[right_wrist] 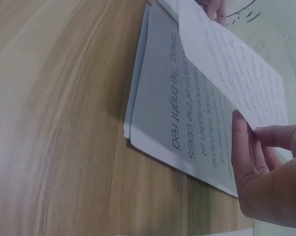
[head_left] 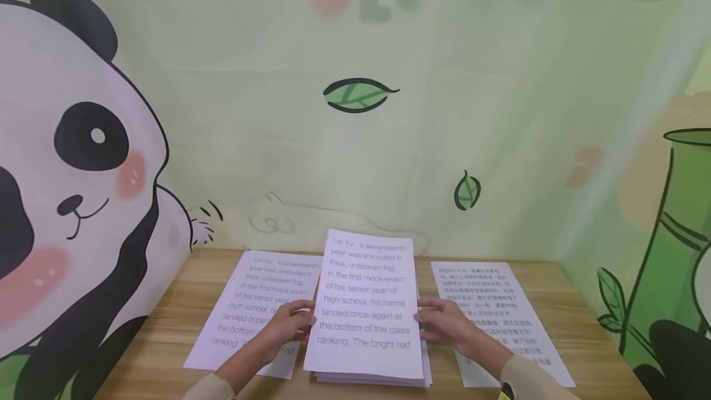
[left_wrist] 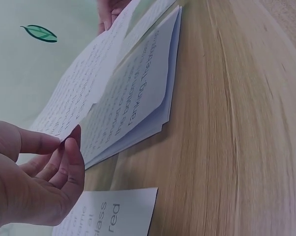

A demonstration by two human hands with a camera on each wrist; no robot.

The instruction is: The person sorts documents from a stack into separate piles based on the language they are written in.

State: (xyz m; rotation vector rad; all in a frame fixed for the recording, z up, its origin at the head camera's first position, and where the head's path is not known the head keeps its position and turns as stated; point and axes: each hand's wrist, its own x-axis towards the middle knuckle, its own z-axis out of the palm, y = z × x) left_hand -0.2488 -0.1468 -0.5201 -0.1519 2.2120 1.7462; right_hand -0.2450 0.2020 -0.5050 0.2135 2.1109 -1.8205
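Note:
A sheet of paper printed in English is held up above a paper stack at the middle of the table. My left hand pinches its left edge between thumb and fingers. At the opposite edge my right hand pinches it the same way. Both wrist views show a gap between the raised sheet and the stack, whose top page carries English text. The stack's layers are slightly uneven at the near edge.
An English-printed sheet lies on the wooden table to the left, partly covered by my left arm. On the right lies a sheet with Chinese text, partly behind my right hand. A panda-and-leaf backdrop rises behind the table.

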